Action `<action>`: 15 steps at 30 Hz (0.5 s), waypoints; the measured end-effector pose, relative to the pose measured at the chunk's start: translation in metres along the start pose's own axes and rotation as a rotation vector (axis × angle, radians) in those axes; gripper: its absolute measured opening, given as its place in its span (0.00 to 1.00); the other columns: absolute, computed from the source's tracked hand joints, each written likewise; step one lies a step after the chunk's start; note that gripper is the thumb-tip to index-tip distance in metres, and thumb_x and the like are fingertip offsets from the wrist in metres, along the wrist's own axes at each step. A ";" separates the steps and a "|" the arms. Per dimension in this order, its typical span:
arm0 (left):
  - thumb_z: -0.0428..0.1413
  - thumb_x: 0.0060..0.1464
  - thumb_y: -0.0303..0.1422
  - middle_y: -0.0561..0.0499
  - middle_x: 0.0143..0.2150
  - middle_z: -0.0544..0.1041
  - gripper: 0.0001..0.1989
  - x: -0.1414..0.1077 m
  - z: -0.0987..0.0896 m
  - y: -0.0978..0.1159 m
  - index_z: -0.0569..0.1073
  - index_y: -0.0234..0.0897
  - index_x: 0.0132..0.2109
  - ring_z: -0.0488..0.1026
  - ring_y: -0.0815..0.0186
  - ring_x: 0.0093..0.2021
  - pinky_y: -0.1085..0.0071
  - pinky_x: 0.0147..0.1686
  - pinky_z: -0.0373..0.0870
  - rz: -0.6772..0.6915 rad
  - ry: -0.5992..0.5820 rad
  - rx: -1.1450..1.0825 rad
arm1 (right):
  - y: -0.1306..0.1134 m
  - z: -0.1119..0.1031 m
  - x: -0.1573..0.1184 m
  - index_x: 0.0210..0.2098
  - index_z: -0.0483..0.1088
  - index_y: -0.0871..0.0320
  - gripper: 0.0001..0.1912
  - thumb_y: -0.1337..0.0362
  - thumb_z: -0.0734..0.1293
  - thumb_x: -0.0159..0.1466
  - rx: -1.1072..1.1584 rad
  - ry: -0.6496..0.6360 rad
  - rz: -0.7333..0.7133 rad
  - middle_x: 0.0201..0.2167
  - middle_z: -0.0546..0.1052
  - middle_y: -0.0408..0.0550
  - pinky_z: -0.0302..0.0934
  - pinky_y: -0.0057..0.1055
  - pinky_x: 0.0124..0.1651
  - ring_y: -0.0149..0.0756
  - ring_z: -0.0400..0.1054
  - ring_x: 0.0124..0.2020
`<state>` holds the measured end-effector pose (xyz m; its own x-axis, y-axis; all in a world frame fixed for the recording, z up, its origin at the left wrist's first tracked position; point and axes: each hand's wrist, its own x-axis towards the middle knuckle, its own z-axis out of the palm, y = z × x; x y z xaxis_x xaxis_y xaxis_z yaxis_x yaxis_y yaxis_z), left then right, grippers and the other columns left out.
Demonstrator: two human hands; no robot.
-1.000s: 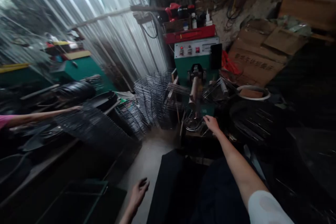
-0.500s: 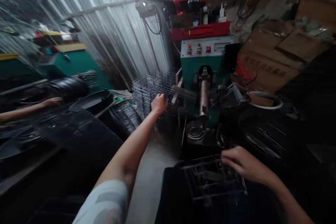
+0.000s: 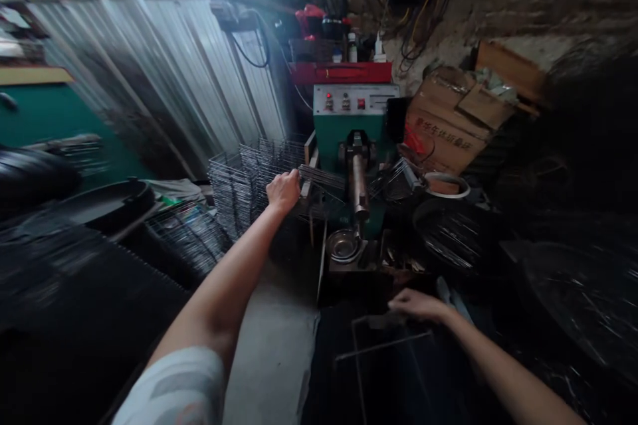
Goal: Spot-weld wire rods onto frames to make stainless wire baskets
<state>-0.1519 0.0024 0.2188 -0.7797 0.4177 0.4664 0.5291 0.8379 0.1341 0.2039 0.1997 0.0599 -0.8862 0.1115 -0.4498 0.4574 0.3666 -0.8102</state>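
Observation:
My left hand [image 3: 283, 190] reaches forward, fingers curled closed, at the stacked wire racks [image 3: 232, 189]. Thin metal rods [image 3: 323, 177] run from beside its fingertips toward the machine; what the fingers grip is hidden. Low over my lap, my right hand [image 3: 416, 305] is pinched on the edge of a wire frame [image 3: 383, 346], which is thin and blurred. Ahead stands a green machine [image 3: 331, 129] with a control panel and a thick metal arm [image 3: 359, 186]. Round metal rings [image 3: 343, 246] lie below that arm.
A flat wire grid [image 3: 187, 232] leans left of the stack. To the right are a dark basin [image 3: 456, 242] holding shiny rods, a white-rimmed bowl [image 3: 447, 184] and a cardboard box [image 3: 446, 119]. A red tray [image 3: 343, 72] with bottles tops the machine.
The view has swung right, and the other person's arm at the left is out of sight. My left hand stays by the racks. The wire frame at my right hand has shifted and looks more blurred.

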 end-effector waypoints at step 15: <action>0.51 0.51 0.54 0.47 0.40 0.82 0.19 -0.240 0.021 -0.081 0.73 0.49 0.41 0.79 0.50 0.38 0.58 0.39 0.75 -0.197 0.026 -0.441 | -0.072 -0.229 0.115 0.57 0.65 0.62 0.19 0.64 0.58 0.69 -0.591 1.112 -0.129 0.56 0.69 0.63 0.60 0.36 0.47 0.49 0.66 0.53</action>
<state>-0.0148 -0.1583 0.0778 -0.8736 0.2528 0.4158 0.4683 0.6693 0.5769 0.0519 0.3973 0.1528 -0.6374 0.6524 0.4100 0.5142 0.7565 -0.4041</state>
